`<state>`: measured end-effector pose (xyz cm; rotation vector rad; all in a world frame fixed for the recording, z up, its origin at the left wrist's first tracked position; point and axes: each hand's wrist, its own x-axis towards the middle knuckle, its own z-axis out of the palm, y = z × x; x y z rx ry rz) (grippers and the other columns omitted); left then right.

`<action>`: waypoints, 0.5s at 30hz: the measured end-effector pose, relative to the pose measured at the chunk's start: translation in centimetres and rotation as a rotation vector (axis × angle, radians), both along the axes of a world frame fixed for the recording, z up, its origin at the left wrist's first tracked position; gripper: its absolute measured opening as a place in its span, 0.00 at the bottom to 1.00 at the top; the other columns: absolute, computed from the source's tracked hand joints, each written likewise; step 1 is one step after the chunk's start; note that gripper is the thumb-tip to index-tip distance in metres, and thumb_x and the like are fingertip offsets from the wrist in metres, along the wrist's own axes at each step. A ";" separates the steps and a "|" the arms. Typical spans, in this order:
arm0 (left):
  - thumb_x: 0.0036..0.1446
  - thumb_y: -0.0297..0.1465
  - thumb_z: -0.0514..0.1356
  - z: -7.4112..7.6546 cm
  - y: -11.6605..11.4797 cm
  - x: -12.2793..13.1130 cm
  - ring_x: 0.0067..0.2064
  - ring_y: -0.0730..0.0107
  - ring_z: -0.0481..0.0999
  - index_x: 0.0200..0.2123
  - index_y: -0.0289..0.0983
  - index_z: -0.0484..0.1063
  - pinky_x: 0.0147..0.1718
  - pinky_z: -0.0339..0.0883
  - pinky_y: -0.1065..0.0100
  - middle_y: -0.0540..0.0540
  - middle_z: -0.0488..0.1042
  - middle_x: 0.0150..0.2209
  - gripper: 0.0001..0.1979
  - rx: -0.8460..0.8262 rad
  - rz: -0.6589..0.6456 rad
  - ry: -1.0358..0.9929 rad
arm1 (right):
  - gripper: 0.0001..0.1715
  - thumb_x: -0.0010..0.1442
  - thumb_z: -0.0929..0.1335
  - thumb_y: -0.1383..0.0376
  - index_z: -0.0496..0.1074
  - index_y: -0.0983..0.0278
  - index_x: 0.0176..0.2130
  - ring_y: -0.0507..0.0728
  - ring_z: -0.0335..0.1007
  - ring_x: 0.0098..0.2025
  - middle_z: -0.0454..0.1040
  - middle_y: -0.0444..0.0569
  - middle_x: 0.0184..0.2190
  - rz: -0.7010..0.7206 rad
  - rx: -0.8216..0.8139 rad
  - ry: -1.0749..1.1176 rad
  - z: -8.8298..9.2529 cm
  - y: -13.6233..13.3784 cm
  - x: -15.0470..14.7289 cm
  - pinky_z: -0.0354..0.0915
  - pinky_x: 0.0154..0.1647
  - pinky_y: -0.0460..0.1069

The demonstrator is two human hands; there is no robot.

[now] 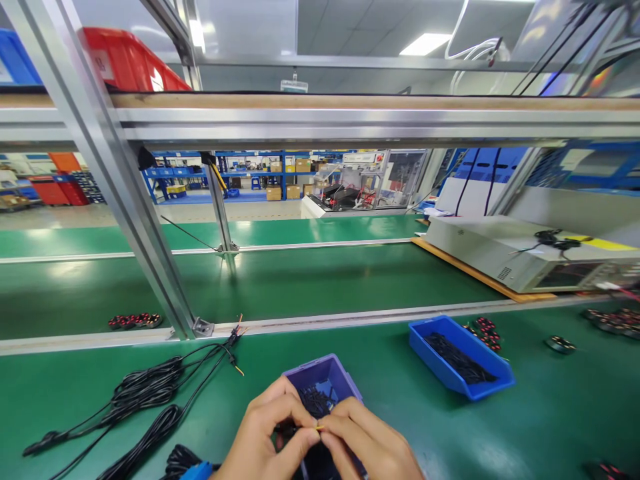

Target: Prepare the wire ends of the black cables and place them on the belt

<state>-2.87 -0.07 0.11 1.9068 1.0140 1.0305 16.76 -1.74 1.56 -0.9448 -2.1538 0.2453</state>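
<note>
My left hand and my right hand meet fingertip to fingertip at the bottom middle, both closed in a pinch. A thin yellow wire shows between the fingertips, and both hands grip it. Something dark lies behind my left fingers, mostly hidden. Just beyond and beneath the hands stands a purple bin with small black pieces in it. Left of my left hand lie bundled black cables, some with bare coloured wire ends. A blue object is partly cut off beside my left wrist.
A blue bin with black strips stands to the right. Beyond it lie motor-like round parts with red windings and a single round part. A metal post rises at the left; a grey instrument sits at the back right.
</note>
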 end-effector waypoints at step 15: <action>0.59 0.46 0.60 1.2 -0.1 0.6 0.34 0.67 0.66 0.27 0.36 0.67 0.34 0.60 0.67 0.48 0.66 0.31 0.19 -0.349 -0.018 -0.180 | 0.08 0.62 0.72 0.65 0.79 0.55 0.43 0.53 0.79 0.31 0.81 0.43 0.32 -0.104 -0.310 0.550 0.6 -0.3 -0.2 0.74 0.38 0.41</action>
